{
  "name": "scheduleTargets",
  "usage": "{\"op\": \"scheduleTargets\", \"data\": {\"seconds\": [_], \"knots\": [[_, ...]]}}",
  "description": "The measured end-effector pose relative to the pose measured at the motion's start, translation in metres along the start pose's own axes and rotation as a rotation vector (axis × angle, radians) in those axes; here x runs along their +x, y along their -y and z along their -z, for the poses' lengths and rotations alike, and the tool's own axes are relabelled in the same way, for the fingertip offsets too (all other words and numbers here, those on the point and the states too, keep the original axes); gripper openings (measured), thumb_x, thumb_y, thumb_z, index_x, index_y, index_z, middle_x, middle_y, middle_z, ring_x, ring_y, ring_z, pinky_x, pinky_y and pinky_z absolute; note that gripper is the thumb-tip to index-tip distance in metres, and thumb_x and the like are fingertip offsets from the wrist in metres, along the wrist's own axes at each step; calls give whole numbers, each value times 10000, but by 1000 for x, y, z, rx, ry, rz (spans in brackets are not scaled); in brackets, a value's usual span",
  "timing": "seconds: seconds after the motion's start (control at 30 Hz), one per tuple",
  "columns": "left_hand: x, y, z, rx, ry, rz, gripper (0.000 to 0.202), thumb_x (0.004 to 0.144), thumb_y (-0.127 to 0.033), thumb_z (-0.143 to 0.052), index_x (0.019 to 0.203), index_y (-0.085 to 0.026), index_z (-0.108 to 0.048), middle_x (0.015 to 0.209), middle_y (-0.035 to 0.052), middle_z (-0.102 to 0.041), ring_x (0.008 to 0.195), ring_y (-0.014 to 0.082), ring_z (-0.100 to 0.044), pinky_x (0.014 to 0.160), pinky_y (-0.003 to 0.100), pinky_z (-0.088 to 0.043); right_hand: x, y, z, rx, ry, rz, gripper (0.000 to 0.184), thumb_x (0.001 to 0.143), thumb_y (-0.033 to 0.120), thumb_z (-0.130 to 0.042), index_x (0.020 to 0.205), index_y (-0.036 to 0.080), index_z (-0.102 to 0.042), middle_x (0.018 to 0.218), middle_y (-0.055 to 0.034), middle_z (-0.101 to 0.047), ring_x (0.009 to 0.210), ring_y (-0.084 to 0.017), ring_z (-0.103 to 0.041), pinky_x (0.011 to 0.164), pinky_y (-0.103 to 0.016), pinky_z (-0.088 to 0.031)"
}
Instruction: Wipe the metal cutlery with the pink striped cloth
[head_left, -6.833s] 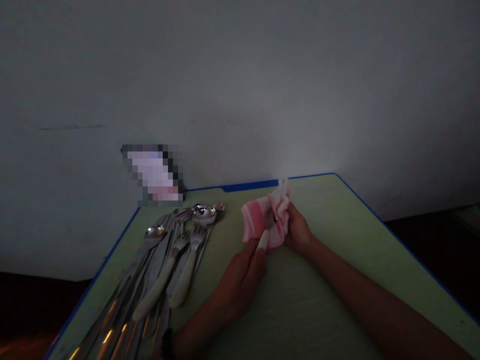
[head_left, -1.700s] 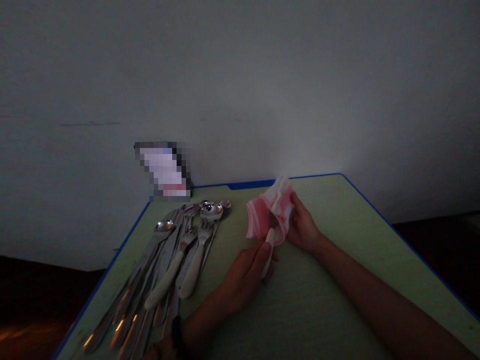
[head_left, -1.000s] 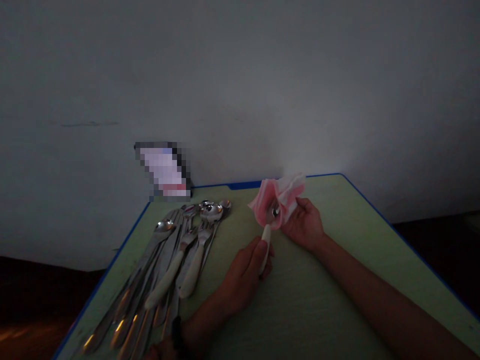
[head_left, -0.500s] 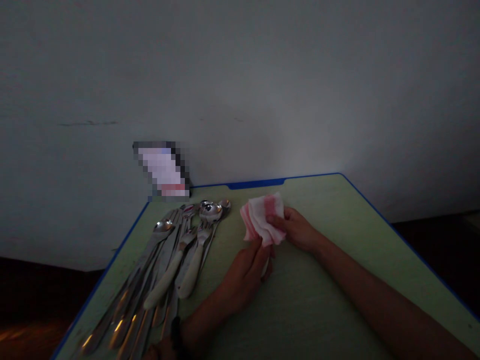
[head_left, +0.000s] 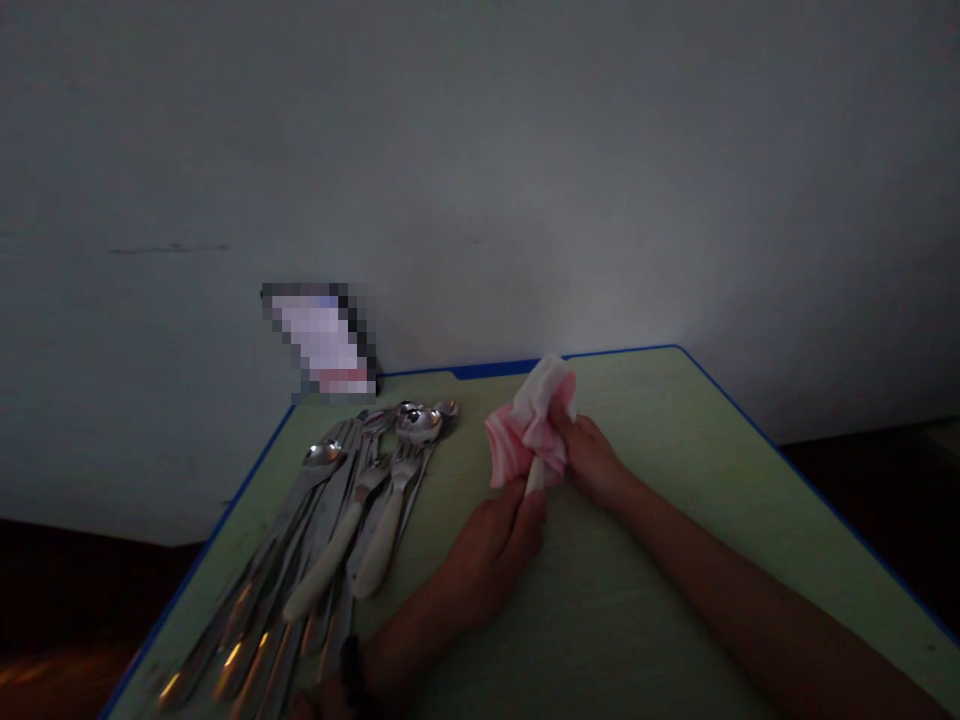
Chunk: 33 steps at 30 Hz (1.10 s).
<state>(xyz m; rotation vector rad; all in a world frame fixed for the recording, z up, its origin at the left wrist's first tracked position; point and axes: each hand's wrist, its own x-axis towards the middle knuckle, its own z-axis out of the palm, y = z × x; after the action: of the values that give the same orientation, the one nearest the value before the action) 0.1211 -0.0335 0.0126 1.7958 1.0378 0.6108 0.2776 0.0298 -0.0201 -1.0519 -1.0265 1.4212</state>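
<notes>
My left hand (head_left: pixel 499 545) is closed around the cream handle (head_left: pixel 535 475) of a piece of cutlery. The head of this utensil is hidden inside a pink-and-white striped cloth (head_left: pixel 544 400), so its kind does not show. Fingers of my right hand (head_left: pixel 596 462) pinch the cloth and wrap it about the utensil's upper end, above the table. To the left lies a pile of cutlery: shiny spoons (head_left: pixel 418 426), a cream-handled fork (head_left: pixel 382 535) and several metal-handled pieces (head_left: pixel 240 655).
The small green table (head_left: pixel 675 420) has a blue rim and meets a grey wall (head_left: pixel 480 180). A blurred-out device with a lit screen (head_left: pixel 322 340) leans on the wall at the back left corner.
My right hand has folded and bunched the cloth upward around the utensil's end. My left hand has turned slightly, and the cream handle now shows more. The cutlery pile stays put.
</notes>
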Motion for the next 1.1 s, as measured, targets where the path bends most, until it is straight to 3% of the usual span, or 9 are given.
{"op": "scheduleTargets", "data": {"seconds": [0.1,0.17,0.3,0.43,0.67,0.77,1.0,1.1], "knots": [[-1,-1,0,-31,0,2,332,936,-409,-275,785,-181,-463,648,-26,-482,584,116,-453,563,248,-344,1,3,0,-93,-47,-2,588,793,655,-344,645,146,-598,538,-12,-543,508,-118,-458,500,-236,-343],[0,-1,1,-74,7,2,348,941,-396,-252,758,-184,-458,627,-27,-470,576,115,-448,570,246,-357,-3,8,-2,-182,15,27,622,808,660,-290,662,140,-598,556,-18,-547,509,-117,-455,493,-235,-333],[3,0,1,-106,-94,9,321,934,-370,-260,758,-190,-459,633,-20,-480,570,119,-450,573,246,-387,-13,15,-9,-332,121,59,523,774,602,-454,562,133,-544,497,14,-480,470,-91,-394,439,-212,-265],[7,0,0,-58,-154,14,283,921,-364,-282,802,-189,-470,659,-12,-501,573,127,-467,564,254,-398,-14,14,-12,-362,130,65,459,775,539,-501,565,134,-544,496,18,-477,467,-88,-391,434,-207,-271],[9,-1,0,38,-151,39,321,910,-382,-322,738,-179,-501,588,-21,-496,532,131,-459,525,250,-333,-4,11,-9,-295,16,156,298,777,437,-541,791,148,-610,717,-13,-598,618,-125,-495,565,-223,-379],[9,-2,1,78,-158,50,356,907,-396,-321,687,-177,-495,582,-15,-507,522,125,-456,513,243,-319,-3,9,-8,-267,-41,178,306,782,454,-528,788,157,-603,719,-5,-592,627,-126,-490,571,-224,-374],[7,-8,9,32,48,89,491,899,-466,-309,546,-172,-485,489,-20,-489,505,124,-489,564,233,-369,-4,7,-9,-196,-99,159,371,762,503,-535,645,152,-569,591,15,-537,557,-117,-435,530,-237,-327],[6,-7,10,9,58,115,524,893,-486,-299,514,-170,-473,465,-23,-468,487,117,-472,556,230,-365,-3,6,-8,-133,-150,134,367,735,507,-567,640,153,-570,552,24,-525,528,-115,-423,511,-240,-306]]}}
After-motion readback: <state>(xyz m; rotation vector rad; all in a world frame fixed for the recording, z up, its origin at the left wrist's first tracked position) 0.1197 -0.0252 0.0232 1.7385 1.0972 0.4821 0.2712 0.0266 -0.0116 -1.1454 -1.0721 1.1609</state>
